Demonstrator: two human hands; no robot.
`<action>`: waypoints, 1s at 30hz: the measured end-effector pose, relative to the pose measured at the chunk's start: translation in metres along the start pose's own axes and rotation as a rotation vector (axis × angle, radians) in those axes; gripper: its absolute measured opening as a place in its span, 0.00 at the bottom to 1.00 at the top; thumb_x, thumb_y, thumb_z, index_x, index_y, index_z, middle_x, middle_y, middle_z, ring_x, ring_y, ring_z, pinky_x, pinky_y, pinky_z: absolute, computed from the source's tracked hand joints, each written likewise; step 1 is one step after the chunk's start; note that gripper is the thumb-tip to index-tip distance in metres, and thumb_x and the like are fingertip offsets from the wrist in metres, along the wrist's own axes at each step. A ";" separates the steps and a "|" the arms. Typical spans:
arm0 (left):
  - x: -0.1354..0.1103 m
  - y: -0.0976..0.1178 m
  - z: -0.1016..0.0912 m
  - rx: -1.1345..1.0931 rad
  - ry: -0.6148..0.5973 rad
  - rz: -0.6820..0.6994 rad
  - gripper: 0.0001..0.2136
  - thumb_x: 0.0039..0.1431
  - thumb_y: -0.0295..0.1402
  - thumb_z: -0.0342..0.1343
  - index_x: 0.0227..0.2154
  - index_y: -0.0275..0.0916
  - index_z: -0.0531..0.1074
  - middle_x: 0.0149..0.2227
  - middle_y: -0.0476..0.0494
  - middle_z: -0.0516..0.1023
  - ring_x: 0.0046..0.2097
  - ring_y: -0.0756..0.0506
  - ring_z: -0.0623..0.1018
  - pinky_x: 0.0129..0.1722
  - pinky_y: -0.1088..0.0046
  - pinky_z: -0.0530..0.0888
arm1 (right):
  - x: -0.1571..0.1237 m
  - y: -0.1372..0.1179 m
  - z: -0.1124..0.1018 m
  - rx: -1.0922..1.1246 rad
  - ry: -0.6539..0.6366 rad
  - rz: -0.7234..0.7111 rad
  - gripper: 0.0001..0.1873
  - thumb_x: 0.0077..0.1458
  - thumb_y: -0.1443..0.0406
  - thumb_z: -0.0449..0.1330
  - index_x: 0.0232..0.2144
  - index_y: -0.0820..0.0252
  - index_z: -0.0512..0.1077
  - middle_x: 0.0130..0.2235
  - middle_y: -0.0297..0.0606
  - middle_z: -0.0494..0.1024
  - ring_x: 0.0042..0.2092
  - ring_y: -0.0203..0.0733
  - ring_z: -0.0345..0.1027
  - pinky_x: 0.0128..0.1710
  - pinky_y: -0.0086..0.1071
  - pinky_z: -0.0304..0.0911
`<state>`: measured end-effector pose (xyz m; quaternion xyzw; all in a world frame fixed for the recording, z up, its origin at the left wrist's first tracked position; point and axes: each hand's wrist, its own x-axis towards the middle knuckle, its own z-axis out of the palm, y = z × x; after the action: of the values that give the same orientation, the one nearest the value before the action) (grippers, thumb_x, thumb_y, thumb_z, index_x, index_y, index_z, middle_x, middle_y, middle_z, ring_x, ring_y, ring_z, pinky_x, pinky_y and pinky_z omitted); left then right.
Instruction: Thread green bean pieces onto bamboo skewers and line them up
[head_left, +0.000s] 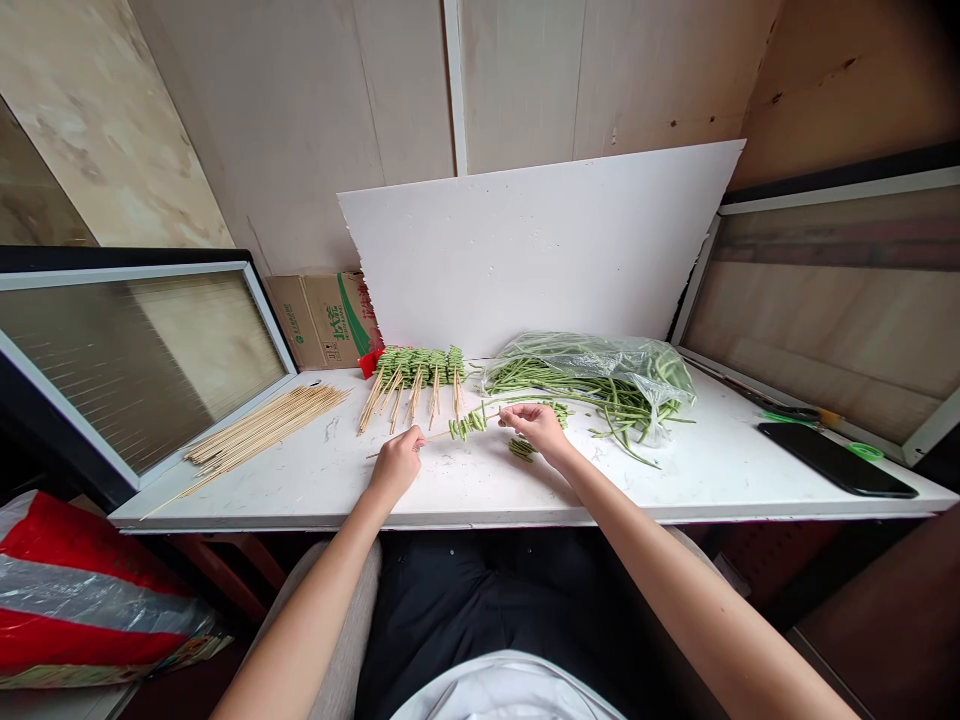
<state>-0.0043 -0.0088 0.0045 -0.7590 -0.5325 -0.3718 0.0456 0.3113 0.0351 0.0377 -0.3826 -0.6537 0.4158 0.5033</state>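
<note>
My left hand [399, 458] is closed around a thin wooden skewer [436, 435], held nearly level just above the white table. Green bean pieces [468, 426] are threaded along its middle. At the skewer's other end, my right hand [535, 428] pinches with thumb and fingers; whether it grips the skewer tip or a bean piece is too small to tell. Beneath and behind my right hand lie cut bean pieces [522, 448], partly hidden by it. Finished bean skewers [420, 366] lie stacked in a row behind my hands, their bare sticks pointing toward me.
Loose bare skewers [262, 430] are heaped at the left. A clear plastic bag of long green beans [585, 375] lies at the back right. A black phone [836, 458] rests on the right, near scissors [787, 408]. A white board [540, 250] and a cardboard box [322, 318] stand behind.
</note>
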 end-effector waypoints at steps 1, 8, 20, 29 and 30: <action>0.000 0.000 0.000 -0.008 -0.001 0.004 0.13 0.57 0.17 0.47 0.32 0.43 0.69 0.35 0.45 0.83 0.40 0.43 0.83 0.36 0.72 0.74 | 0.000 0.000 0.000 0.006 -0.003 -0.002 0.27 0.52 0.41 0.68 0.32 0.59 0.82 0.37 0.46 0.85 0.40 0.51 0.77 0.36 0.37 0.67; -0.001 -0.003 0.003 -0.037 -0.005 0.036 0.13 0.57 0.17 0.46 0.33 0.43 0.68 0.34 0.44 0.82 0.40 0.43 0.84 0.36 0.72 0.74 | 0.000 0.002 -0.002 0.059 -0.019 0.015 0.26 0.49 0.42 0.70 0.31 0.60 0.82 0.36 0.46 0.84 0.38 0.48 0.76 0.36 0.36 0.66; -0.002 -0.001 0.003 -0.020 0.021 0.097 0.12 0.59 0.19 0.45 0.33 0.44 0.67 0.34 0.43 0.82 0.39 0.43 0.83 0.36 0.71 0.75 | 0.000 0.001 -0.005 0.138 -0.057 0.039 0.22 0.47 0.45 0.72 0.28 0.58 0.81 0.34 0.44 0.84 0.37 0.46 0.76 0.37 0.37 0.67; -0.001 0.005 0.001 -0.036 0.015 0.089 0.13 0.57 0.17 0.46 0.32 0.43 0.68 0.33 0.44 0.81 0.39 0.43 0.83 0.37 0.71 0.76 | -0.003 -0.003 -0.001 0.094 -0.123 0.032 0.22 0.47 0.46 0.72 0.28 0.58 0.81 0.34 0.43 0.84 0.36 0.46 0.74 0.38 0.37 0.67; -0.001 0.006 0.002 -0.043 0.014 0.091 0.13 0.57 0.16 0.46 0.32 0.43 0.68 0.33 0.44 0.81 0.40 0.43 0.83 0.37 0.71 0.76 | -0.004 -0.003 0.002 0.088 -0.127 0.025 0.21 0.47 0.46 0.72 0.28 0.59 0.81 0.34 0.42 0.83 0.36 0.45 0.74 0.38 0.37 0.67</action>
<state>0.0013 -0.0113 0.0048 -0.7806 -0.4889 -0.3861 0.0499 0.3100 0.0300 0.0389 -0.3412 -0.6604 0.4741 0.4719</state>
